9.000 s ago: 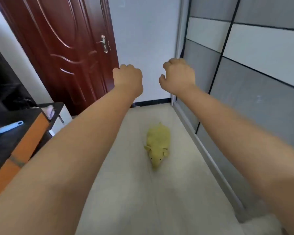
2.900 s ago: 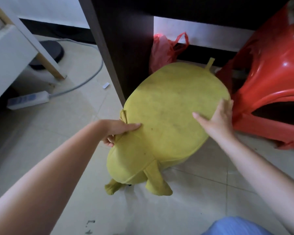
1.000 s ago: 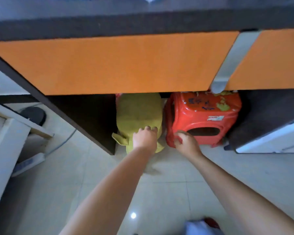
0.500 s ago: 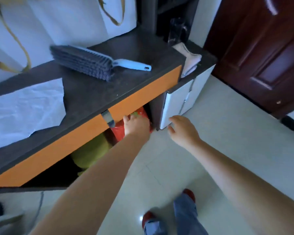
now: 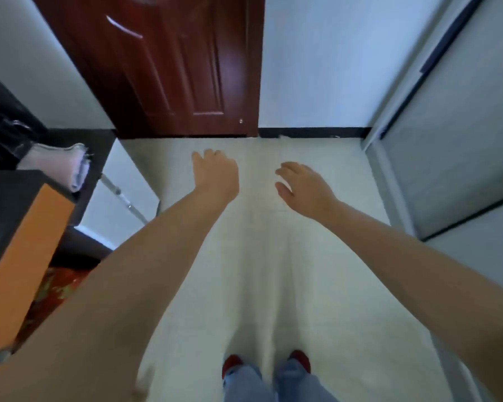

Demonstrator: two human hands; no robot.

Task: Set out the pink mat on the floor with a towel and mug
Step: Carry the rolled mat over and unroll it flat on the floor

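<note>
I stand on the pale tiled floor (image 5: 273, 256) and look down. My left hand (image 5: 217, 174) and my right hand (image 5: 302, 184) hang in front of me above the floor, both empty with the fingers loosely apart. A folded whitish cloth (image 5: 70, 163), possibly a towel, lies on the low dark cabinet at the left. No pink mat and no mug are in view.
A dark red door (image 5: 180, 65) stands shut ahead. At the left is a dark desk with an orange front (image 5: 26, 242) and a white cabinet (image 5: 119, 187); a red stool (image 5: 55, 288) sits under the desk. Grey sliding wardrobe panels (image 5: 459, 134) line the right side.
My view has turned from the desk toward the door. Both hands have left the stool and the yellow cushion under the desk and now hang empty over the floor.
</note>
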